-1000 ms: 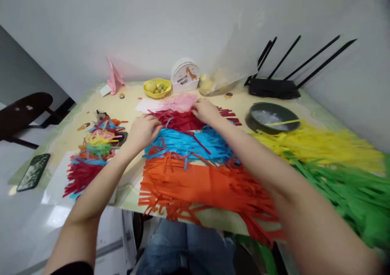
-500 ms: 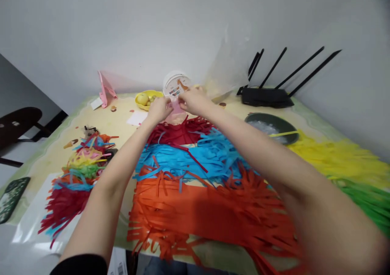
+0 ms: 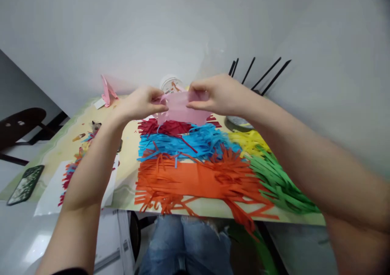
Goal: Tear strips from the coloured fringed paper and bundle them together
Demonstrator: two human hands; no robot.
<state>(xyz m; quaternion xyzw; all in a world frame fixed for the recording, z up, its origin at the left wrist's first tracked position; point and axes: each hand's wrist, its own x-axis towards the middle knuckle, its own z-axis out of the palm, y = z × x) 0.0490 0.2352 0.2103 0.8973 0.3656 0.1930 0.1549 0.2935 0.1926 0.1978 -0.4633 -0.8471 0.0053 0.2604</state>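
A pink sheet of thin paper is stretched between my two hands, raised above the table's far middle. My left hand pinches its left end between thumb and fingers. On the other side, my right hand grips the right part, with the thumb below. Fringed tissue paper lies in rows underneath: dark red at the back, then blue, then orange along the near edge. Yellow fringe and green fringe spread to the right, partly under my right forearm.
A white tub stands behind the pink paper. Black router antennas rise at the back right near a dark plate. To the left are a pink stand, a multicoloured fringed piece and a phone.
Both hands have come up and nearer with the pink paper, now further apart so that more of it shows. The view has shifted, revealing my legs below the table edge.
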